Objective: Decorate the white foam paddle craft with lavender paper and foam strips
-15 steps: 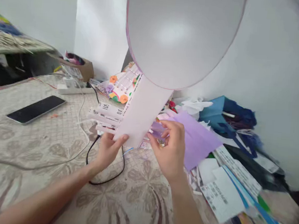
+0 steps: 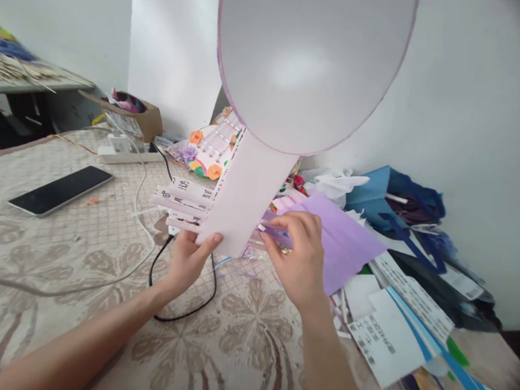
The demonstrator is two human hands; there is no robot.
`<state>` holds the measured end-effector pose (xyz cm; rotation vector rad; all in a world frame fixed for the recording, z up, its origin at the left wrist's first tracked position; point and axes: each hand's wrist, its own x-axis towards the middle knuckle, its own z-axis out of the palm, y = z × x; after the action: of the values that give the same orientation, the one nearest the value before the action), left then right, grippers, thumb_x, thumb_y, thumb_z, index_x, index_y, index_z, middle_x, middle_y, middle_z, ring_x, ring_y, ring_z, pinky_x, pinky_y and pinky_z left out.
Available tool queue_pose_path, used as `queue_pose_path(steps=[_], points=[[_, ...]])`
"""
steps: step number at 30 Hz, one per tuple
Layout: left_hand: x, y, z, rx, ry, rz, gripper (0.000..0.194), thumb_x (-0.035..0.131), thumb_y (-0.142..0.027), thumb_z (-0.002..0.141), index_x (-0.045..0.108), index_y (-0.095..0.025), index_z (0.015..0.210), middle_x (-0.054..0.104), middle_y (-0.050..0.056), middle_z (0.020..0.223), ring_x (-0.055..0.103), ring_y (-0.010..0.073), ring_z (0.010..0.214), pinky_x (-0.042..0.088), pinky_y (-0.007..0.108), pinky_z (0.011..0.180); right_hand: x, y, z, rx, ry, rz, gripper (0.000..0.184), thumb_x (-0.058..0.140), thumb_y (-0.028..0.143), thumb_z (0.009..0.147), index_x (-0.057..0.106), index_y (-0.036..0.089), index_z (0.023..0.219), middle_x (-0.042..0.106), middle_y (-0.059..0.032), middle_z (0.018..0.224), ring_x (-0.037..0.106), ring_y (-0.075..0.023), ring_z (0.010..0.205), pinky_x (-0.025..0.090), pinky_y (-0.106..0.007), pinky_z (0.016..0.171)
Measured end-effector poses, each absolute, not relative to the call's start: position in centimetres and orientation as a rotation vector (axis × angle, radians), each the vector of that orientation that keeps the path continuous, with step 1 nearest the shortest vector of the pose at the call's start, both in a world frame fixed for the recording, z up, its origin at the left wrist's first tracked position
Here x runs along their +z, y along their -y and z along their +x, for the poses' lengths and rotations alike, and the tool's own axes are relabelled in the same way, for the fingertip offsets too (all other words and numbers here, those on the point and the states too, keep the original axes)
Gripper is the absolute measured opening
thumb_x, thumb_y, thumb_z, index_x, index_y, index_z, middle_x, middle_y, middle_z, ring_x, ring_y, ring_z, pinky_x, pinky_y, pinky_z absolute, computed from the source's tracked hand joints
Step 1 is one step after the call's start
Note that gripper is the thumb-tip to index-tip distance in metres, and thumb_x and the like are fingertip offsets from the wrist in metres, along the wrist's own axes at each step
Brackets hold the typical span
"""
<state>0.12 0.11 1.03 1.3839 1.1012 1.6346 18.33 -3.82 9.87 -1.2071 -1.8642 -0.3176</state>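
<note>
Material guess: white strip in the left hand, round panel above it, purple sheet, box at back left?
White strip: probably card or foam board; smooth, matte, looks flat and stiff.
Round panel: card or plastic, can't tell; smooth, soft bright patch hints at slight sheen.
Purple sheet: likely paper, maybe thin fabric; matte, faint creases.
Box: cardboard, most likely; brown, matte, folded-out flap.

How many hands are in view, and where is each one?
2. The left hand grips the lower end of the pale strip and is partly hidden behind it; the right hand is by the strip's right edge, near the purple sheet. No others show.
</note>
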Motion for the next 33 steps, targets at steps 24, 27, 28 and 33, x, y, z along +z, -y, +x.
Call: queue_pose_path(steps=[24, 27, 28, 33], points=[[1.4, 0.1, 0.3, 1.648, -1.09, 1.344, 0.044, 0.072, -0.052, 0.074, 0.068, -0.014, 0.094, 0.075, 0.013, 0.088, 0.069, 0.0317, 0.104, 0.057, 0.044, 0.091, 9.9, 3.6, 20.0, -0.044, 1.894, -1.313, 0.038, 0.064, 0.038, 0.09, 0.05, 0.023, 0.122, 0.061, -0.013, 0.127, 0.048, -0.0314, 0.13, 0.043, -0.052, 0.105], [1.5, 0.2, 0.4, 1.644, -1.092, 1.328, 0.037, 0.072, -0.049, 0.073, 0.066, -0.014, 0.082, 0.073, 0.013, 0.084, 0.069, 0.0329, 0.104, 0.057, 0.045, 0.091, 9.8, 3.6, 20.9, 0.047, 1.916, -1.342, 0.051, 0.061, 0.049, 0.091, 0.046, 0.022, 0.132, 0.058, -0.0155, 0.133, 0.051, -0.0316, 0.13, 0.044, -0.052, 0.106], [1.5, 0.2, 0.4, 1.637, -1.093, 1.33, 0.035, 0.072, -0.048, 0.073, 0.065, -0.015, 0.079, 0.073, 0.013, 0.083, 0.069, 0.0329, 0.102, 0.057, 0.045, 0.091, 9.8, 3.5, 21.0, 0.076, 1.923, -1.35, 0.054, 0.06, 0.05, 0.091, 0.045, 0.022, 0.134, 0.058, -0.0159, 0.135, 0.052, -0.0317, 0.13, 0.044, -0.053, 0.106], [1.4, 0.3, 0.4, 1.615, -1.086, 1.358, 0.031, 0.073, -0.046, 0.074, 0.062, -0.017, 0.07, 0.07, 0.007, 0.07, 0.071, 0.0288, 0.089, 0.059, 0.043, 0.088, 9.6, 3.5, 21.1, 0.206, 1.945, -1.381, 0.059, 0.059, 0.05, 0.092, 0.04, 0.022, 0.14, 0.056, -0.0165, 0.139, 0.056, -0.0315, 0.128, 0.046, -0.052, 0.104]])
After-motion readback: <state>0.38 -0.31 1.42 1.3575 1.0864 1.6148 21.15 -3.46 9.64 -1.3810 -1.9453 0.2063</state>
